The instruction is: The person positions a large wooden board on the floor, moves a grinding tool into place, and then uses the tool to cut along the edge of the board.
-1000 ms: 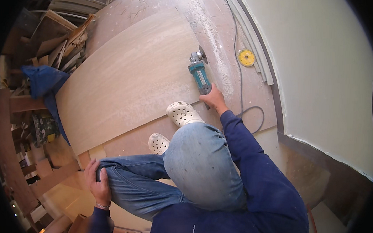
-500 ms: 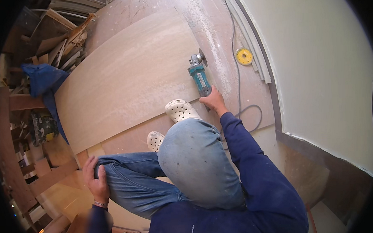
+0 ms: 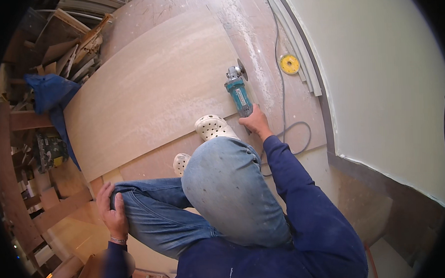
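Observation:
In my right hand (image 3: 255, 122) is the rear end of a teal angle grinder (image 3: 239, 96), gripped with the fingers closed around it. The grinder's disc (image 3: 242, 70) stands upright at the right edge of a large tan board (image 3: 155, 87). Whether the disc touches the board or is turning I cannot tell. My left hand (image 3: 113, 213) rests on my left knee, its fingers stretched out and thumb apart, holding nothing. Beyond my right knee, my shoe (image 3: 213, 126), a pale clog with holes, is at the board's near edge.
A yellow disc (image 3: 289, 64) lies right of the grinder, beside long grey strips (image 3: 303, 66) along the pale wall panel (image 3: 374, 92). A dark cord (image 3: 283, 86) runs along the floor and loops near my right forearm. Wood scraps (image 3: 74, 51) and a blue cloth (image 3: 51, 94) are at far left.
The view has shifted slightly, so the board, yellow disc and my knees sit a little further left and up. My hands keep their places on the grinder and the knee.

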